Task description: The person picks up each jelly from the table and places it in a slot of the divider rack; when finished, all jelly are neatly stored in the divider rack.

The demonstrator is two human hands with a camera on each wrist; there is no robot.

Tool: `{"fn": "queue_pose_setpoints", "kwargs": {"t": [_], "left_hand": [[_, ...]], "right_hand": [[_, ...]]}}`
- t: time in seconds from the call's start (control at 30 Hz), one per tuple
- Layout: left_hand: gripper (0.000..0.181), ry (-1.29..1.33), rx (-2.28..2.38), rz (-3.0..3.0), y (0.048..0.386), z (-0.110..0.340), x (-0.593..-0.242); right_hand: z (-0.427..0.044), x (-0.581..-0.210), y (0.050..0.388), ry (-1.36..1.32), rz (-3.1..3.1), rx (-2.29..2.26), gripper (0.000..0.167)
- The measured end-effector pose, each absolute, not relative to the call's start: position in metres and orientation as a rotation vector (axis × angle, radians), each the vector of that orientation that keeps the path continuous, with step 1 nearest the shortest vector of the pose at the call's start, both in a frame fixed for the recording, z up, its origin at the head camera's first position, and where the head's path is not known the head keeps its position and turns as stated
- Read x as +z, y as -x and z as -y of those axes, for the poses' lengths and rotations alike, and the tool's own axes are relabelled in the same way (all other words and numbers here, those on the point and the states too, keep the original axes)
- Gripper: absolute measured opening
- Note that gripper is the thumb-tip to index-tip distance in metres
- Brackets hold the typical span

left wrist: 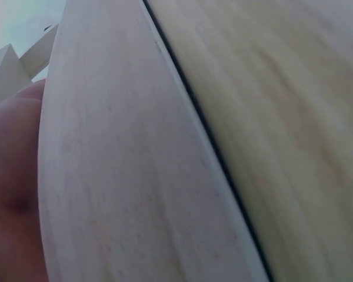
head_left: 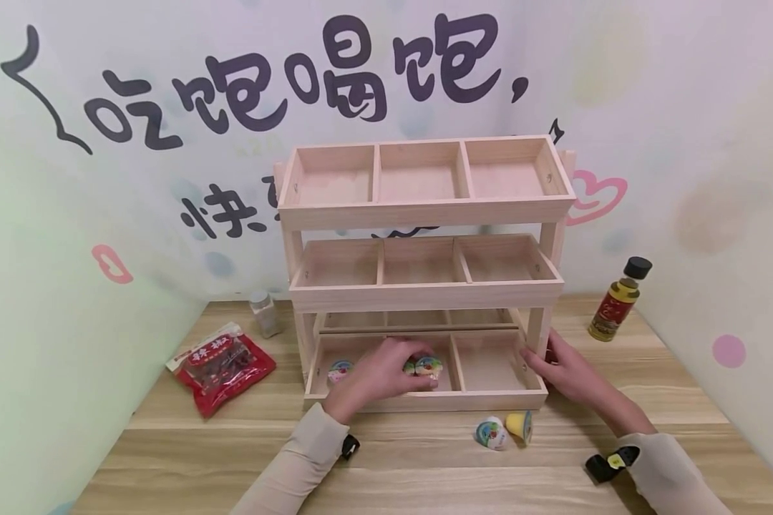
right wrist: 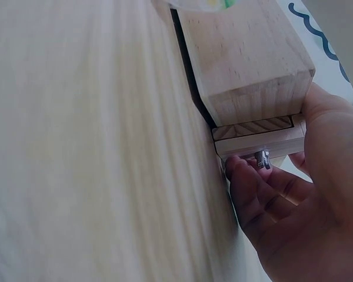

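A three-tier wooden rack (head_left: pixel 425 214) with divided trays stands on the table. My left hand (head_left: pixel 386 368) reaches into the middle compartment of its bottom tray (head_left: pixel 425 403), pinching a small jelly cup (head_left: pixel 429 367) between thumb and fingers. Part of another cup shows beside it, and one more jelly cup (head_left: pixel 340 369) lies in the left compartment. At the rack's right end, my right hand (head_left: pixel 573 368) grips the bottom tray's side, thumb over the rim. In the right wrist view, curled fingers (right wrist: pixel 253 194) sit by a metal bolt (right wrist: pixel 263 159). The tray front hides most of the left hand in its wrist view.
Before the rack lie a jelly cup with a printed lid (head_left: pixel 492 433) and a yellow jelly cup (head_left: pixel 519 426). A red bag of dried chillies (head_left: pixel 222 366) and a small clear jar (head_left: pixel 264 315) are at left. An oil bottle (head_left: pixel 618 300) stands at right.
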State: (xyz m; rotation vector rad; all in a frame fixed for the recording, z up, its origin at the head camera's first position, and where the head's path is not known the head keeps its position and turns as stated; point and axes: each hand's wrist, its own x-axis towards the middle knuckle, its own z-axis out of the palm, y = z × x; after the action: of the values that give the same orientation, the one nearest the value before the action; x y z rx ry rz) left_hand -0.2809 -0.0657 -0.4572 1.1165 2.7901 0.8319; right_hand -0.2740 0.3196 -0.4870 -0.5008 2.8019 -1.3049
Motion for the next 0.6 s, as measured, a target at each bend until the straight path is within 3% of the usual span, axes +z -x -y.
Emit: {"fn": "queue_pose_setpoints", "kwargs": {"t": [0.6], "left_hand": [[0.04,-1.141,0.851,-2.711,0.282,0.0707,-0.4522]], "right_hand": [[-0.3197,-0.487,0.274,0.505,-2.809,-1.301,0.079]]}}
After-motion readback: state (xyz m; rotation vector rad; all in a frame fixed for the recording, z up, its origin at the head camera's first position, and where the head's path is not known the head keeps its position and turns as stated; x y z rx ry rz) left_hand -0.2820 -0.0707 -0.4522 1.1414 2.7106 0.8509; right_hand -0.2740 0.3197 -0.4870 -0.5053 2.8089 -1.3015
